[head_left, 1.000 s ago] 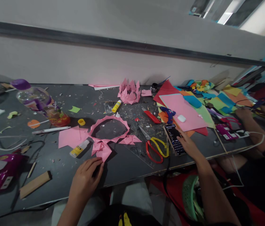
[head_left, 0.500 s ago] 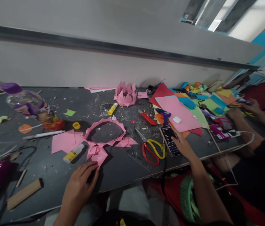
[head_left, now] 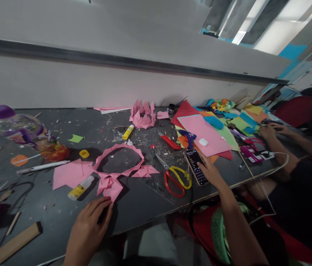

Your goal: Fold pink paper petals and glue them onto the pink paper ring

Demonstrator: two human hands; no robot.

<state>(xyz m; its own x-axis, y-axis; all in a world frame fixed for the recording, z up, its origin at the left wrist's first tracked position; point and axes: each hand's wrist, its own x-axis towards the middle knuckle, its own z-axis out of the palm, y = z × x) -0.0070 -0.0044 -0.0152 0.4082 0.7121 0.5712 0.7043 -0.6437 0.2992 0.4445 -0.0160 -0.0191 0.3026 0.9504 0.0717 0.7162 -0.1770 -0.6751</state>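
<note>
My left hand (head_left: 88, 229) rests on the dark table (head_left: 141, 199) near its front edge, fingers loosely curled, tips just short of a folded pink paper piece (head_left: 110, 186). That piece joins a pink paper ring with pointed folds (head_left: 118, 162). My right hand (head_left: 210, 170) lies on a black phone (head_left: 196, 166) with a lit screen, fingers spread over its right side. Red and yellow scissors (head_left: 175, 178) lie just left of the phone. A finished pink paper crown (head_left: 142, 115) stands farther back.
A glue stick (head_left: 78, 187), pink sheet (head_left: 68, 173), white pen (head_left: 42, 167) and plastic bottle (head_left: 28, 135) lie left. Coloured paper sheets (head_left: 205, 129), a blue glue gun (head_left: 187, 136) and a red cutter (head_left: 170, 142) lie right. Another person's hands (head_left: 272, 131) work at far right.
The view has swung right and upward, so everything sits lower and further left in the picture. Both hands keep their places on the table and the phone.
</note>
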